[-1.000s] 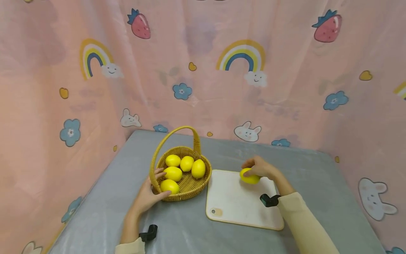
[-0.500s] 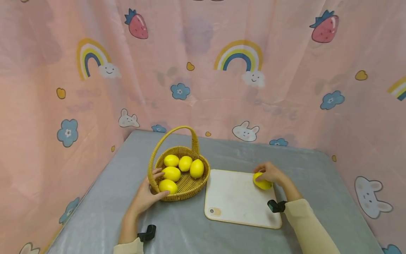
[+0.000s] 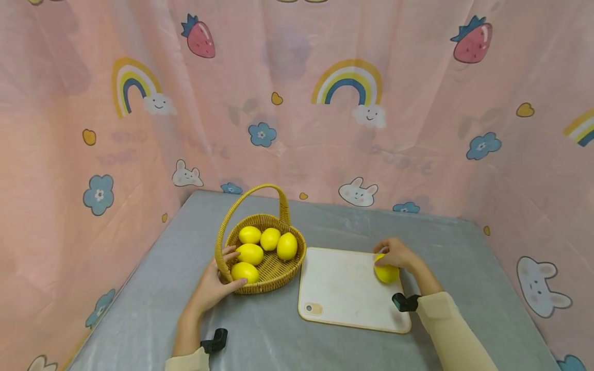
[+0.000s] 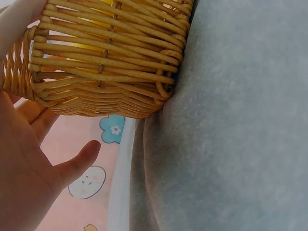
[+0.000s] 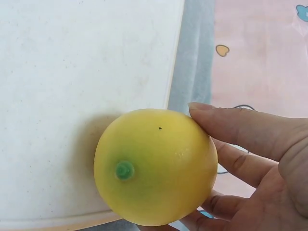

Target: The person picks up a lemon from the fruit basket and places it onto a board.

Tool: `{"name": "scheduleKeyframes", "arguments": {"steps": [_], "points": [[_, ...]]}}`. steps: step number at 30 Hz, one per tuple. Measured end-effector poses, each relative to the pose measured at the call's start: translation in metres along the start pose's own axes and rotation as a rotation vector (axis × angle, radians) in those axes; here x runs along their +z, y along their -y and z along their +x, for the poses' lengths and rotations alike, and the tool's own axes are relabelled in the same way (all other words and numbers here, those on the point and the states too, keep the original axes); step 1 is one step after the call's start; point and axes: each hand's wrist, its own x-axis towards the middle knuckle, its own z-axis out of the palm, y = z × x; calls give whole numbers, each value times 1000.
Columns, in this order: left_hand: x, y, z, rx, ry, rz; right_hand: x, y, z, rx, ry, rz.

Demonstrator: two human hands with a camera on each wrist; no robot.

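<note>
My right hand (image 3: 398,255) holds a lemon (image 3: 387,273) at the far right corner of the white cutting board (image 3: 348,291). In the right wrist view the lemon's green tip (image 5: 124,170) faces the camera, with thumb and fingers round its other side. Whether the lemon touches the board is hard to tell. At the left, my left hand (image 3: 213,281) holds the rim of a yellow wicker basket (image 3: 271,283), its thumb and some fingers reaching over the edge under the handle. Several lemons (image 3: 250,254) lie inside the basket.
A grey cloth (image 3: 260,335) covers the table. Beside the basket, the board has a small hole (image 3: 309,308) at its near left corner. The arched basket handle (image 3: 250,193) stands up high. A pink printed curtain (image 3: 297,129) hangs behind and at both sides.
My right hand has moved right across the board with the lemon, to its far right corner. The lemon has tilted more upright. My left hand has stayed on the basket.
</note>
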Motion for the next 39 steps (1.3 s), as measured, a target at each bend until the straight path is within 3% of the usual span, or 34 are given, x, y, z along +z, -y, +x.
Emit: {"name": "scheduleKeyframes", "arguments": {"steps": [26, 39], "points": [[-1, -1, 0, -33, -2, -8, 4, 7, 8, 11, 24, -19], [0, 0, 0, -32, -5, 6, 8, 43, 26, -192, 23, -79]]}}
